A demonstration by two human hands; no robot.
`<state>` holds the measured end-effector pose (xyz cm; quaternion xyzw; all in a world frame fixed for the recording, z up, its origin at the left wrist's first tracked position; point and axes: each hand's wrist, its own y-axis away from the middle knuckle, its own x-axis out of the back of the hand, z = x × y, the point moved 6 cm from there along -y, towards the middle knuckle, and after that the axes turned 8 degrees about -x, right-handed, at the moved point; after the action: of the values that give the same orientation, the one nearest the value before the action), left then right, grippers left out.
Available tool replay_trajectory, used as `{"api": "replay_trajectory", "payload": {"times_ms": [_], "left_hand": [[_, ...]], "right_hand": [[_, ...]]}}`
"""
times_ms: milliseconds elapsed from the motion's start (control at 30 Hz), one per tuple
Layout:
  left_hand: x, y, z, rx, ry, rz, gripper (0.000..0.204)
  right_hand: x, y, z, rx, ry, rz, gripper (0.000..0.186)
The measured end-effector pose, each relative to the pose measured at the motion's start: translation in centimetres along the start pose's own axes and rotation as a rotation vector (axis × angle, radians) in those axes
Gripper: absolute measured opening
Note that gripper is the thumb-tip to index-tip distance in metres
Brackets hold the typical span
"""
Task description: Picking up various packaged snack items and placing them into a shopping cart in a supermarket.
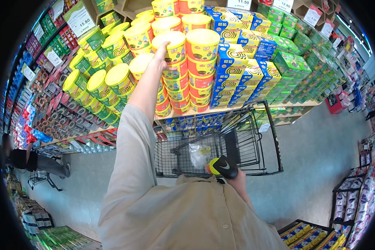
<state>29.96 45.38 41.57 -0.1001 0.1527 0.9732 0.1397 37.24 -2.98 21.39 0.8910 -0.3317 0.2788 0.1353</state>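
Observation:
My left hand (159, 59) reaches forward to the top of a stack. It grips a round yellow tub (176, 48) with a pale lid from its left side, the thumb up near the lid. My right hand (237, 181) is low, by the near side of a black wire shopping cart (275, 137). It is closed at a black object with a pale curved mark (226, 167), whose kind I cannot make out; most of the fingers are hidden. A yellow and red round thing (213, 166) sits against that object. Inside the cart lies a clear plastic bag (199, 155).
More yellow tubs (120, 79) are stacked to the left. Blue and yellow boxes (233, 68) and green boxes (293, 64) fill the display to the right. A person (37, 160) stands by another cart at the far left. Packaged goods (310, 237) sit at the lower right.

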Motion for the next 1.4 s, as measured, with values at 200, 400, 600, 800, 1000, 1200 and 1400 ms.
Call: {"api": "replay_trajectory", "payload": {"times_ms": [200,400,600,800,1000,1200,1400], "left_hand": [[0.2,0.1,0.2,-0.030,0.019,-0.045,0.074],[0.4,-0.9,0.1,-0.033,0.019,-0.036,0.074],[0.7,-1.2,-0.1,0.005,0.036,-0.018,0.076],[1.4,-1.1,-1.1,-0.032,0.065,-0.027,0.078],[1.7,-0.9,-1.7,-0.077,0.021,-0.021,0.080],[1.5,-1.2,-2.4,0.049,-0.011,-0.051,0.084],[1.7,-0.6,-1.7,-0.096,0.102,-0.152,0.078]], "right_hand": [[-0.3,-0.1,-0.4,-0.042,-0.023,-0.035,0.034],[-0.5,-0.1,-0.4,-0.047,-0.003,-0.029,0.034],[-0.7,-0.3,-0.7,-0.054,-0.019,-0.040,0.035],[-1.0,-0.3,-1.1,0.005,-0.007,-0.021,0.036],[-2.0,-0.3,-1.0,0.013,0.066,-0.075,0.036],[-2.1,0.1,-0.8,0.025,0.013,-0.031,0.037],[-1.4,0.5,-2.4,0.020,-0.109,0.021,0.040]]}}
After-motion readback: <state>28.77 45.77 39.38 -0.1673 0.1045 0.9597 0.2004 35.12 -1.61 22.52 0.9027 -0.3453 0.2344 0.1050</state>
